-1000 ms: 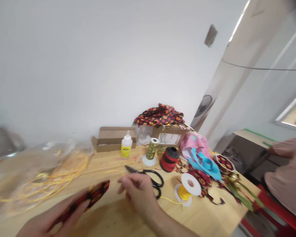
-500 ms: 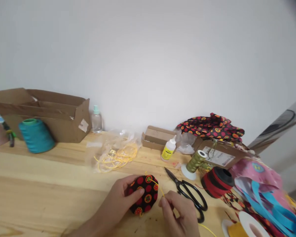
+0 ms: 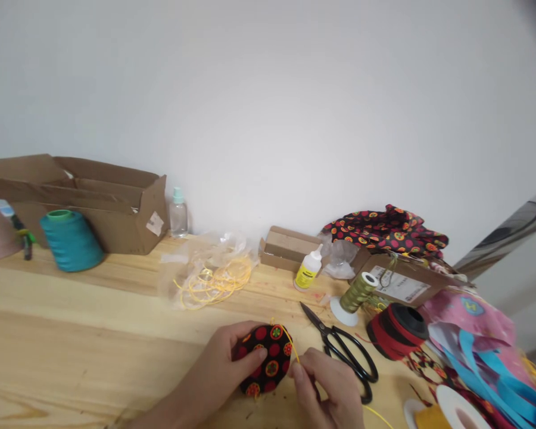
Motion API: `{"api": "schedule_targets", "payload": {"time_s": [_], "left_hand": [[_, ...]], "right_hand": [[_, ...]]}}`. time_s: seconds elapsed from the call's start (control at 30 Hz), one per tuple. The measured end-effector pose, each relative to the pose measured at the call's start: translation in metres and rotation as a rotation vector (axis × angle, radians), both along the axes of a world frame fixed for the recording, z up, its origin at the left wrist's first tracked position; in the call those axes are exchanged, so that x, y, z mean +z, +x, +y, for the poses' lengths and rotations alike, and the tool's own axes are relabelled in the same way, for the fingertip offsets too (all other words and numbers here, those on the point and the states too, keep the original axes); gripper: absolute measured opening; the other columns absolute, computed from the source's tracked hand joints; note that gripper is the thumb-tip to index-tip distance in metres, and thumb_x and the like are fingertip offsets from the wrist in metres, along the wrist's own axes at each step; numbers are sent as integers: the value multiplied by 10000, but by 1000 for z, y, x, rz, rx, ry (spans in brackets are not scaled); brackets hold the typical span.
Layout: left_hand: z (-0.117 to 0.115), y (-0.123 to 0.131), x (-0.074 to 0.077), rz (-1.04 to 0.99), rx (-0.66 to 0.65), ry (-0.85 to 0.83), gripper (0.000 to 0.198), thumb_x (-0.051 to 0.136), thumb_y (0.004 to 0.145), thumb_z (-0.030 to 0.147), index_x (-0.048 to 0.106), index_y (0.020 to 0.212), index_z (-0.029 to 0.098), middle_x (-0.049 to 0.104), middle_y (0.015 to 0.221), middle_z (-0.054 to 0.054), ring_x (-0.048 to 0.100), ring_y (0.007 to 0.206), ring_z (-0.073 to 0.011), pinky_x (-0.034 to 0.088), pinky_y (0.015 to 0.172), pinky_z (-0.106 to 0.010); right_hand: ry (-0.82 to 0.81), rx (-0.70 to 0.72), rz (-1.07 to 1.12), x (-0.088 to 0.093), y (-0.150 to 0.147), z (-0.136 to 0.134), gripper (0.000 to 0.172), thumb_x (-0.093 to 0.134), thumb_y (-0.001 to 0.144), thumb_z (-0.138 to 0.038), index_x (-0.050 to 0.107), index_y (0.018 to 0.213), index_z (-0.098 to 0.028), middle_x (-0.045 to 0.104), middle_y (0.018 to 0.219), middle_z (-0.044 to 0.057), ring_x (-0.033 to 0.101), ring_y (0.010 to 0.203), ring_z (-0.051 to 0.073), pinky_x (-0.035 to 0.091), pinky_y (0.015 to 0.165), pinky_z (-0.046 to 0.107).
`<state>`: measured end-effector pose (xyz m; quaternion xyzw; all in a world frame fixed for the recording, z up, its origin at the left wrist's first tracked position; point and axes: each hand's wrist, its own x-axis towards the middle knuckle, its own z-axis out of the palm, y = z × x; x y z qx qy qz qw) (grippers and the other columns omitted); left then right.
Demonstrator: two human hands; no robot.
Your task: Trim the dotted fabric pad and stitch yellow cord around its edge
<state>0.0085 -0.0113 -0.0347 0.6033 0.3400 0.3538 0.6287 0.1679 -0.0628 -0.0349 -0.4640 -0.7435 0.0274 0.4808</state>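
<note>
My left hand (image 3: 226, 366) grips a round, black patterned fabric piece (image 3: 271, 357) with red and yellow flower motifs, its thumb lying across the front. Small yellow loops stick out at the top and bottom of the fabric piece. Between thumb and fingers, my right hand (image 3: 326, 384) pinches a yellow cord (image 3: 291, 339) that runs along the upper right edge of the fabric. More of this cord trails out below my right hand. Black scissors (image 3: 339, 345) lie beside that hand, blades partly apart.
Behind my hands lie a bag of yellow cord (image 3: 217, 280) and a glue bottle (image 3: 308, 268). To the right stand an olive thread spool (image 3: 357, 293), a red-and-black roll (image 3: 397, 330) and blue ribbon (image 3: 495, 369). A teal thread cone (image 3: 71, 241) and a cardboard box (image 3: 129, 220) occupy the left.
The fabric piece and my left hand sit slightly lower and further right in view. The yellow cord now bends closer along the fabric's edge. The whole view has shifted a little.
</note>
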Motion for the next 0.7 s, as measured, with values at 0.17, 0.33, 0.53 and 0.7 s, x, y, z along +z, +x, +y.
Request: {"api": "schedule_targets", "payload": {"time_s": [0.17, 0.33, 0.53, 0.7], "left_hand": [[0, 0, 1, -4, 1, 4, 244, 548, 718, 189, 609, 950, 145, 666, 923, -56, 583, 867, -215, 451, 783, -310], [0, 0, 3, -11, -1, -5, 261, 543, 718, 181, 604, 969, 146, 670, 903, -47, 587, 847, -207, 457, 769, -307], [0, 0, 1, 1, 1, 0, 266, 545, 722, 189, 605, 979, 166, 674, 887, -35, 587, 836, -199, 460, 760, -299], [-3, 1, 6, 68, 15, 72, 289, 538, 715, 178, 606, 996, 191, 663, 943, -28, 580, 872, -193, 443, 804, -291]], "right_hand": [[-9, 27, 6, -1, 0, 1, 225, 421, 762, -149, 483, 546, -167, 399, 435, -34, 377, 378, 71, 244, 376, 200], [-13, 58, 19, -1, -1, 1, 220, 425, 757, -157, 493, 548, -170, 378, 426, -40, 344, 364, 67, 233, 367, 201], [-70, 29, -26, -1, -1, 1, 249, 416, 765, -167, 483, 525, -171, 365, 422, -41, 333, 366, 69, 226, 373, 211], [-105, -32, -75, -1, -1, 2, 278, 407, 767, -180, 489, 502, -166, 407, 412, -32, 364, 366, 72, 246, 373, 202]]}}
